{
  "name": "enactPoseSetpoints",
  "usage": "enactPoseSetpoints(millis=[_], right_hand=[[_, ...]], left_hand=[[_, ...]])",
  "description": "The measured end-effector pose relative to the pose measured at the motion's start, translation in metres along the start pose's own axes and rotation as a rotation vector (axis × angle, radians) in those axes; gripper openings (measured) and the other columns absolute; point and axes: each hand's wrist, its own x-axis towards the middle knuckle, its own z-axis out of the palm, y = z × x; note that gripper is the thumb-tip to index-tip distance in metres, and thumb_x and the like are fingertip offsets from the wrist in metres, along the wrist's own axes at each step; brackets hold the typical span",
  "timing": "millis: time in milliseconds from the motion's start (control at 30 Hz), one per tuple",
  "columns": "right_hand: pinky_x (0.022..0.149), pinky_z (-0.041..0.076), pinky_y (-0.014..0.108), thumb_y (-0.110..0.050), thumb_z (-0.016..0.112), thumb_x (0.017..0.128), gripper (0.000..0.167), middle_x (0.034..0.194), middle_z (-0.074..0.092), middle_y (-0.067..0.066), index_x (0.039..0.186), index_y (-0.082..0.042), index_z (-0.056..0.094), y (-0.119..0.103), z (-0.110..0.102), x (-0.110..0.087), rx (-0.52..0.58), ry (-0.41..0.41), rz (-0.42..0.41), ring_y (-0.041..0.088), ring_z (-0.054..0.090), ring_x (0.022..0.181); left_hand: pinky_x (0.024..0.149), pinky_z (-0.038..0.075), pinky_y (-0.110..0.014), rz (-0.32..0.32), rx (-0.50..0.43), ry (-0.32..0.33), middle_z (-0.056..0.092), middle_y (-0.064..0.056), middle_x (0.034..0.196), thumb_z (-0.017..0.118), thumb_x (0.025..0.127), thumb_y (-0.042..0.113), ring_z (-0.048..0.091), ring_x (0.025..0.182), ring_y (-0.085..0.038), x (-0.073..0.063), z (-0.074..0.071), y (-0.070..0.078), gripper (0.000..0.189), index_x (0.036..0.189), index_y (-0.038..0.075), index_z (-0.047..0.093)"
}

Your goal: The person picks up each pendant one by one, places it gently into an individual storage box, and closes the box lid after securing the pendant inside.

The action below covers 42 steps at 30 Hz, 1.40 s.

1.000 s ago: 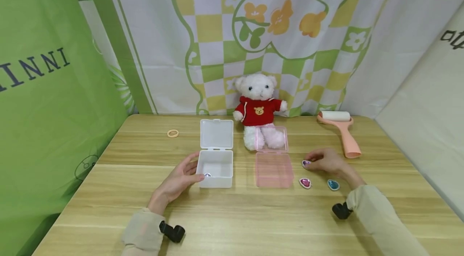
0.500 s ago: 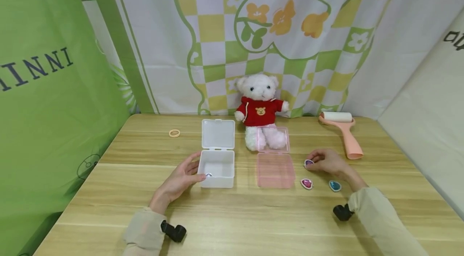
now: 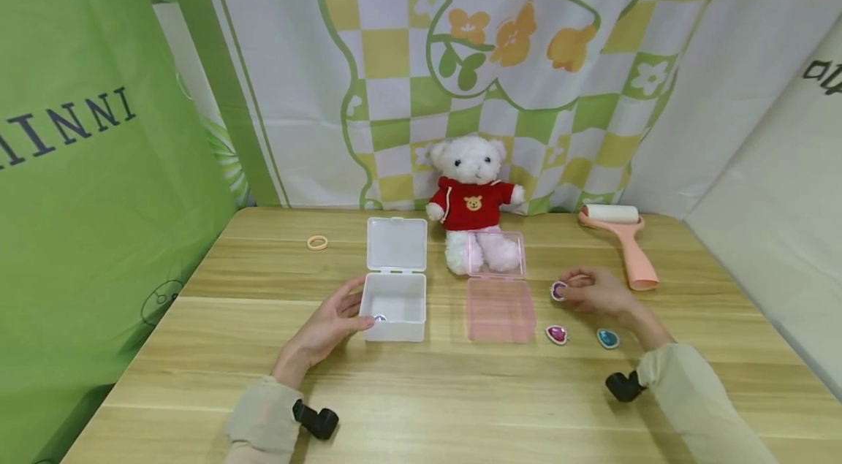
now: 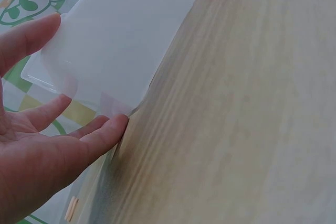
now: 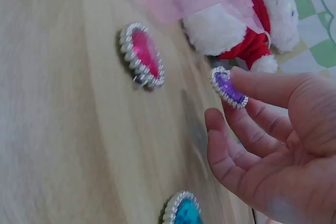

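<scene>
So the counter is a light wood-grain top with the planks running side to side, boxed in by fabric. At the back there's a printed curtain, white with green and yellow checks and orange flowers. The left side is a bright green cloth with dark lettering, and the right is an off-white cloth with some dark marks.

The right hand has a purple gem pinched between thumb and fingers, just right of the pink box, and it looks slightly raised off the wood. A pink gem and a blue gem lie on the counter near that hand. The left hand lightly holds the white box at its left side, thumb at the front. Some small shiny thing is inside, too little showing to say more.

Both boxes have their lids up. A white teddy in a red hoodie sits behind the pink one, a peach roller is back right, and a yellowish ring lies back left.
</scene>
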Motion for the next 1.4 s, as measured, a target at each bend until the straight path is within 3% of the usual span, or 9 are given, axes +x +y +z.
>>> enactPoseSetpoints(millis=[267, 467, 700, 1033, 1133, 1400], right_hand=[[0.075, 0.055, 0.031, -0.015, 0.063, 0.093, 0.040, 0.091, 0.065, -0.001, 0.118, 0.011, 0.045, -0.019, 0.006, -0.002, 0.113, 0.015, -0.031, 0.011, 0.064, 0.084], [0.082, 0.054, 0.039, -0.017, 0.065, 0.092, 0.042, 0.094, 0.065, 0.003, 0.118, 0.010, 0.047, -0.046, 0.016, -0.005, 0.055, 0.055, -0.083, 0.016, 0.064, 0.089], [0.082, 0.053, 0.039, -0.016, 0.066, 0.091, 0.040, 0.095, 0.064, 0.001, 0.118, 0.008, 0.048, -0.075, 0.036, -0.002, 0.084, 0.012, -0.125, 0.015, 0.063, 0.088], [0.076, 0.053, 0.036, -0.007, 0.065, 0.089, 0.031, 0.092, 0.063, 0.004, 0.111, 0.007, 0.050, -0.098, 0.075, 0.015, 0.169, -0.066, -0.183, 0.018, 0.064, 0.084], [0.074, 0.053, 0.034, -0.007, 0.066, 0.089, 0.029, 0.091, 0.063, 0.005, 0.110, 0.008, 0.052, -0.103, 0.089, 0.021, 0.169, -0.080, -0.191, 0.017, 0.063, 0.083], [0.078, 0.053, 0.042, -0.010, 0.068, 0.087, 0.025, 0.090, 0.065, 0.005, 0.105, 0.002, 0.057, -0.116, 0.126, 0.035, 0.121, -0.130, -0.181, 0.016, 0.063, 0.085]], left_hand=[[0.097, 0.044, -0.032, -0.005, -0.005, -0.002, 0.028, -0.031, 0.146, 0.066, 0.084, -0.002, 0.034, 0.131, -0.040, -0.002, 0.000, 0.000, 0.081, 0.150, 0.003, 0.019], [0.096, 0.044, -0.031, -0.001, -0.004, -0.002, 0.028, -0.030, 0.147, 0.066, 0.084, -0.003, 0.034, 0.130, -0.039, -0.001, 0.000, 0.001, 0.081, 0.150, 0.004, 0.020], [0.096, 0.044, -0.031, 0.006, -0.005, -0.002, 0.029, -0.030, 0.146, 0.066, 0.084, -0.003, 0.036, 0.129, -0.038, 0.000, -0.001, 0.001, 0.081, 0.150, 0.004, 0.020], [0.097, 0.044, -0.032, -0.004, -0.005, 0.003, 0.028, -0.029, 0.146, 0.065, 0.084, -0.004, 0.036, 0.129, -0.038, -0.001, -0.001, 0.000, 0.080, 0.150, 0.004, 0.021], [0.097, 0.044, -0.032, -0.004, -0.006, 0.002, 0.029, -0.030, 0.146, 0.065, 0.084, -0.004, 0.036, 0.129, -0.038, -0.001, -0.001, 0.000, 0.080, 0.150, 0.004, 0.021], [0.100, 0.041, -0.035, -0.005, 0.003, -0.003, 0.026, -0.028, 0.149, 0.066, 0.085, -0.001, 0.031, 0.134, -0.039, 0.000, -0.002, 0.000, 0.080, 0.150, 0.005, 0.021]])
